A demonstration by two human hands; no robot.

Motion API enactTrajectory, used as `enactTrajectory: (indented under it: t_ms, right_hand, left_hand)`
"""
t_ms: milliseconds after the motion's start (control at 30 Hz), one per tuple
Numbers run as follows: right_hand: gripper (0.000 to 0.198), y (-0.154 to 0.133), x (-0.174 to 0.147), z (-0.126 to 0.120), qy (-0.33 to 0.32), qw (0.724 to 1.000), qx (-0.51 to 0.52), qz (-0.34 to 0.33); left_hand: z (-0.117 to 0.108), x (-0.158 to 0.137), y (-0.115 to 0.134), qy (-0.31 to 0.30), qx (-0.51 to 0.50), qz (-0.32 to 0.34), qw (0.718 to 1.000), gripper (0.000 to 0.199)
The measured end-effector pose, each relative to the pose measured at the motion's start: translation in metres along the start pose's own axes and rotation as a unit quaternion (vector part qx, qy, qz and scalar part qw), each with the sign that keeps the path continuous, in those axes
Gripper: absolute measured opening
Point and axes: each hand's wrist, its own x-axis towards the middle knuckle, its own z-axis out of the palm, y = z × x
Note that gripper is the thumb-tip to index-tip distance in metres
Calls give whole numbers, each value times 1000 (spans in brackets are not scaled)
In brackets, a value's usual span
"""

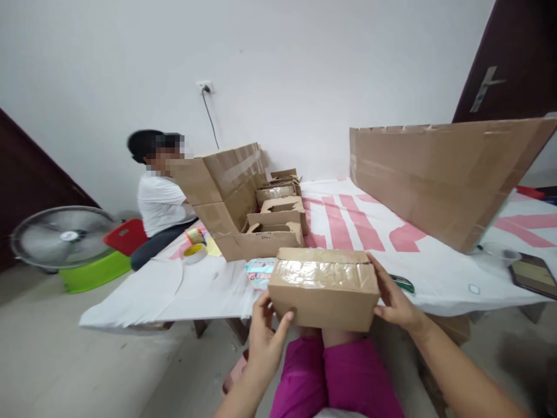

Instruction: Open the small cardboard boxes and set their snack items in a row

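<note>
Between my two hands is a small brown cardboard box (326,302), its top covered with shiny clear tape. My left hand (267,328) grips its left end, thumb on the near face. On the right end, my right hand (394,296) holds the box with its fingers along the side. The box is above my lap at the table's near edge. A light-blue printed packet (260,273) lies behind its left end, partly covered. Just beyond my right hand rests a green utility knife (403,284).
Several open cardboard compartments (276,223) stand along a tall cardboard wall (237,174). Another large cardboard panel (435,174) is at right. Tape rolls (194,253) lie at left; a phone (533,276) and clear cup (498,255) at right. A person (159,197) sits near a fan (65,237).
</note>
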Motion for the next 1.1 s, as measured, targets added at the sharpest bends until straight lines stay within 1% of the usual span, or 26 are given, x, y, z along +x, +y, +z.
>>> enactTrajectory:
  t_ms: [67, 133, 167, 233, 267, 333, 367, 400, 467, 500, 533, 567, 633, 733, 833, 900, 967, 1000, 1033, 1100]
  right_hand:
    - [102, 1, -4, -24, 11, 1000, 1, 29]
    - [99, 7, -12, -38, 15, 998, -13, 56]
    - [97, 11, -16, -43, 15, 998, -20, 63]
    - [89, 19, -25, -51, 10, 997, -31, 66]
    - [82, 23, -27, -56, 11, 997, -40, 65]
    - [62, 32, -28, -67, 35, 993, -91, 69]
    - [52, 37, -26, -73, 60, 984, -150, 76]
    - [45, 43, -23, -78, 88, 966, -226, 86]
    - [40, 55, -18, -86, 133, 912, -374, 102]
    - [39, 61, -15, -88, 146, 886, -427, 107]
    - [37, 67, -14, -89, 150, 867, -463, 111]
    - [34, 72, -14, -89, 148, 856, -482, 115]
    - [28, 78, -15, -87, 139, 844, -504, 121]
    - [23, 79, -15, -87, 128, 832, -528, 113]
    - [24, 62, -2, -94, 149, 824, -539, 87]
    - [28, 37, 14, -95, 182, 818, -542, 58]
    - [32, 4, 31, -88, 204, 819, -536, 11]
    - [33, -15, 39, -80, 193, 827, -528, -18]
    - [32, -32, 46, -71, 159, 838, -521, -45]
    - [29, -63, 56, -48, 48, 850, -513, -109]
  left_hand:
    - [20, -4, -11, -54, -20, 0, 998, 50]
    - [32, -4, -20, -94, 2, -1, 996, 58]
    - [36, -4, -22, -104, 28, 11, 994, 65]
    - [37, 0, -23, -113, 96, 75, 986, 76]
    - [36, 3, -21, -117, 132, 118, 977, 77]
    - [32, 11, -16, -133, 190, 190, 954, 67]
    - [31, 14, -13, -140, 208, 210, 945, 60]
    - [30, 17, -11, -146, 218, 218, 940, 53]
    - [30, 20, -6, -146, 226, 219, 938, 44]
    - [30, 20, -5, -144, 225, 217, 939, 43]
    - [31, 20, -5, -143, 222, 215, 940, 42]
    - [32, 18, -5, -142, 220, 215, 941, 42]
    - [32, 15, -5, -143, 216, 215, 942, 43]
    - [32, 11, -6, -146, 214, 209, 943, 44]
    - [32, 9, -7, -145, 212, 209, 944, 47]
    - [33, 10, -7, -144, 211, 212, 943, 48]
    - [33, 10, -6, -145, 211, 212, 943, 48]
    - [33, 10, -6, -145, 212, 211, 943, 47]
    - [33, 10, -6, -146, 213, 209, 943, 47]
    - [33, 9, -5, -146, 214, 207, 943, 48]
